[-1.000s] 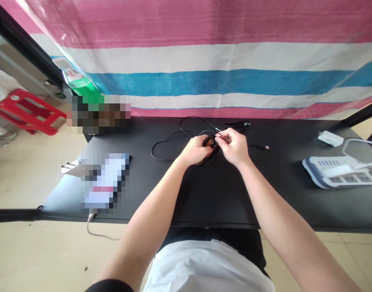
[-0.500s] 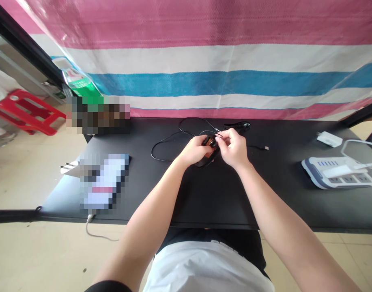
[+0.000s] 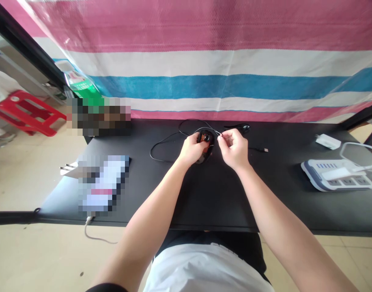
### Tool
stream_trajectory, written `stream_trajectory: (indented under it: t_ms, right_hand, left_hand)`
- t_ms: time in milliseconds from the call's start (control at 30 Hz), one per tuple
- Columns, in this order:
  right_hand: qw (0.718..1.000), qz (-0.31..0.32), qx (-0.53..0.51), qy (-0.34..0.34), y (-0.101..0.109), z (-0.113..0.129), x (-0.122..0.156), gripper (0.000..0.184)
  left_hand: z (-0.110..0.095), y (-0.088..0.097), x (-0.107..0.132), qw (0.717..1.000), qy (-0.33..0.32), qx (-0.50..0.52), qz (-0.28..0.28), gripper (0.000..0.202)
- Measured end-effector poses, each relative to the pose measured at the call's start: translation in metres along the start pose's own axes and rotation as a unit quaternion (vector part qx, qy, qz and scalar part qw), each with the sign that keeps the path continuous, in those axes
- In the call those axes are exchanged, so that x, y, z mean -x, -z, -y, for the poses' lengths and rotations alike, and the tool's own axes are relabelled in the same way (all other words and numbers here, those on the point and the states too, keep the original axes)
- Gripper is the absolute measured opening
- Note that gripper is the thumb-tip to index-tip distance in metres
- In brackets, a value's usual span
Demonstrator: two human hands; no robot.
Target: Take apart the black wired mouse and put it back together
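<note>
My left hand (image 3: 192, 150) is closed around the left side of an opened computer mouse (image 3: 208, 151), its thumb over the orange-brown circuit board inside. To the right of the mouse and apart from it, my right hand (image 3: 233, 148) pinches the end of a thin black cable (image 3: 157, 142). That cable loops over the tabletop behind and left of the mouse. Just behind my right hand lies a black curved piece (image 3: 242, 128), which looks like the mouse's top shell. A USB plug (image 3: 265, 150) rests on the table right of my right hand.
On the black table (image 3: 149, 194), a blurred-out phone (image 3: 108, 178) and a white plug adapter (image 3: 69, 168) lie left. A power strip (image 3: 324, 180) and a white charger (image 3: 328, 141) are at the right. A striped sheet (image 3: 204, 87) hangs behind; a green-labelled bottle (image 3: 85, 87) stands back left.
My right hand has drawn the cable end away from the mouse, to the right. My left hand has turned the mouse more upright, pointing away from me, with the circuit board facing up.
</note>
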State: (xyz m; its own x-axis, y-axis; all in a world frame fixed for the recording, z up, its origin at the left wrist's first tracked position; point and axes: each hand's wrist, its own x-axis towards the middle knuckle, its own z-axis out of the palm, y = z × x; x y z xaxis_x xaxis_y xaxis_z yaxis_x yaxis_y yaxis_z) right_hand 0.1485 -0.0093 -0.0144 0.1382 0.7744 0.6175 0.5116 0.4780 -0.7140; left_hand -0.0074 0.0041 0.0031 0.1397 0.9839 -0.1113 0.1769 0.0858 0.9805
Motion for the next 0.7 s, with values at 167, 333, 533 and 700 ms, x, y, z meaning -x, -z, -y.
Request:
stream_trajectory:
  t_ms: [167, 333, 533, 700]
  right_hand:
    - [0.993, 0.076, -0.056, -0.065, 0.000, 0.003, 0.001, 0.012]
    - [0.976, 0.163, -0.078, -0.123, 0.002, 0.006, -0.001, 0.016]
    - [0.961, 0.190, -0.127, -0.154, -0.002, 0.004, -0.001, 0.022]
    - [0.957, 0.104, -0.169, -0.210, -0.002, -0.003, -0.007, 0.030]
  left_hand:
    - [-0.003, 0.003, 0.005, 0.952, -0.121, -0.252, -0.124, 0.019]
    - [0.000, 0.010, 0.005, 0.913, -0.152, -0.369, -0.085, 0.035]
    - [0.006, 0.020, -0.001, 0.882, -0.224, -0.413, -0.033, 0.038]
    - [-0.003, 0.017, 0.005, 0.926, -0.193, -0.322, -0.033, 0.019]
